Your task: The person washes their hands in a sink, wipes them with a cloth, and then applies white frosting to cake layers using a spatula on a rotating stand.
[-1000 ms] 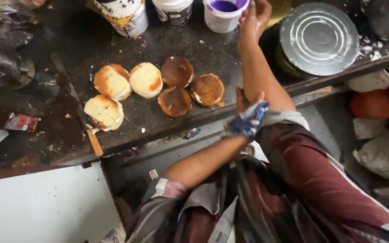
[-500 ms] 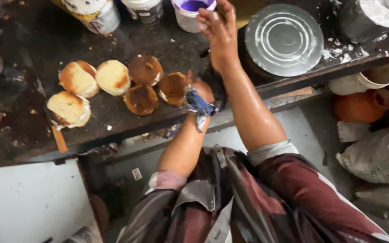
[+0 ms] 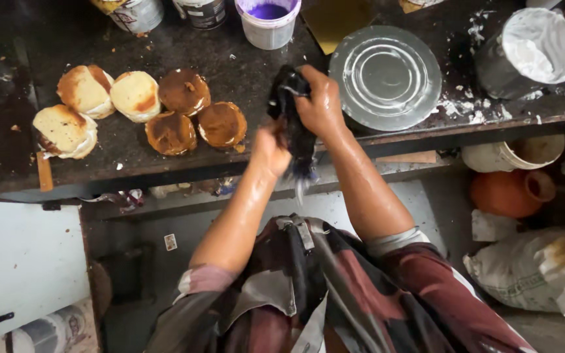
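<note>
Two wet hands close on one dark, paint-soaked rag [image 3: 293, 124] above the near edge of the dark worktable [image 3: 230, 72]: the left hand [image 3: 271, 149] pinches its lower end, the right hand [image 3: 320, 104] wraps its top. Left of the grip lie six round pieces [image 3: 135, 111], all smeared brown, though three show much pale surface. Right of it rests a round metal lid [image 3: 385, 77]. Beyond, a tub of purple paint [image 3: 267, 21] stands open, so the colouring looks unfinished.
</note>
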